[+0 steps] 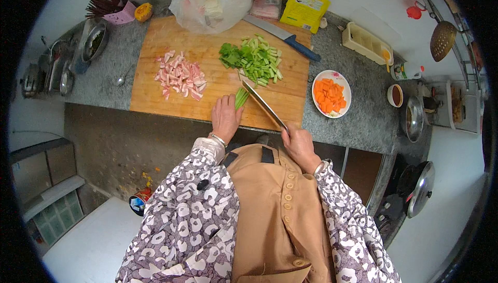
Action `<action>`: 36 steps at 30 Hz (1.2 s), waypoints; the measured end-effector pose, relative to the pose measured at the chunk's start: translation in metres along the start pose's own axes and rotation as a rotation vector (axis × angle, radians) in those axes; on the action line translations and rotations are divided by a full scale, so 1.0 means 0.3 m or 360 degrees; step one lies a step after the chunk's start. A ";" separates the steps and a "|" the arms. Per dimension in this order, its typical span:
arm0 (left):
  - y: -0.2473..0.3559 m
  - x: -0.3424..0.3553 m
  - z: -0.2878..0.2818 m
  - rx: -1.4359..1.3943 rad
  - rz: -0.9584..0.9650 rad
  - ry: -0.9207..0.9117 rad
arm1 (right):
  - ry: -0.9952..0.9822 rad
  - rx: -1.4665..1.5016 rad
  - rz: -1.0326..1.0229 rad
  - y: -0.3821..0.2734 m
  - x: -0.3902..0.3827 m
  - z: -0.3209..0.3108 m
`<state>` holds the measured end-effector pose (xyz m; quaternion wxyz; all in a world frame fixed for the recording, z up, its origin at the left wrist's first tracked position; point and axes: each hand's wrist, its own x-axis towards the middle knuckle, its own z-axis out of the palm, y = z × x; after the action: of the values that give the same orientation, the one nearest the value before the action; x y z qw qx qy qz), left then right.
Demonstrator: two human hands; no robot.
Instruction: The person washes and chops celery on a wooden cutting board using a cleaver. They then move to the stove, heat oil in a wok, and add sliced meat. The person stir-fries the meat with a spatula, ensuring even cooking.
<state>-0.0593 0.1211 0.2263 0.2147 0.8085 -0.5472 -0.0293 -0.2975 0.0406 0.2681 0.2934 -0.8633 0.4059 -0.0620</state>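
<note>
My left hand [225,118] is closed over a short bunch of green celery stalks [241,98] near the front edge of the wooden cutting board [171,31]. In my right hand [298,145] is the handle of a kitchen knife [263,104], its blade slanting up and left so the tip lies beside the stalks' far end. Just beyond the blade is a pile of cut celery [262,57] with leaves [233,55] at its left. Sliced pale pink meat [179,75] is heaped on the board's left part.
At the board's back lie a second knife with a blue handle [302,48], a clear plastic bag [207,5] and a yellow packet [305,7]. Right of the board stands a plate of chopped carrot [330,95], with a seasoning box [367,44] behind it. Chopsticks in a pink holder [120,14] stand far left.
</note>
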 end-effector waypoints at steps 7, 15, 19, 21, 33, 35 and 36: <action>-0.013 -0.005 0.012 -0.0014 0.0051 -0.0027 | -0.0031 -0.0140 -0.0037 -0.012 0.028 0.059; -0.023 -0.006 0.005 -0.0080 0.0085 -0.0045 | 0.0025 -0.0032 -0.0003 -0.025 0.044 0.009; -0.016 -0.008 -0.012 -0.0119 0.0080 0.0010 | -0.0046 -0.0078 -0.0102 -0.053 0.053 -0.011; -0.022 -0.009 -0.008 -0.0110 0.0069 -0.0007 | -0.0049 -0.0064 -0.0133 -0.060 0.055 -0.009; -0.048 -0.014 0.016 -0.0148 0.0148 -0.0010 | -0.0172 -0.0107 -0.0058 -0.096 0.077 0.046; -0.046 -0.015 0.020 -0.0146 0.0150 -0.0005 | -0.0130 -0.0134 -0.0072 -0.084 0.084 0.099; -0.049 -0.018 0.027 -0.0140 0.0151 0.0002 | -0.0107 -0.0148 -0.0078 -0.078 0.087 0.121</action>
<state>-0.0509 0.1280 0.2122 0.2515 0.7715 -0.5829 -0.0428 -0.2521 0.0495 0.2481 0.2650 -0.8872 0.3770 -0.0211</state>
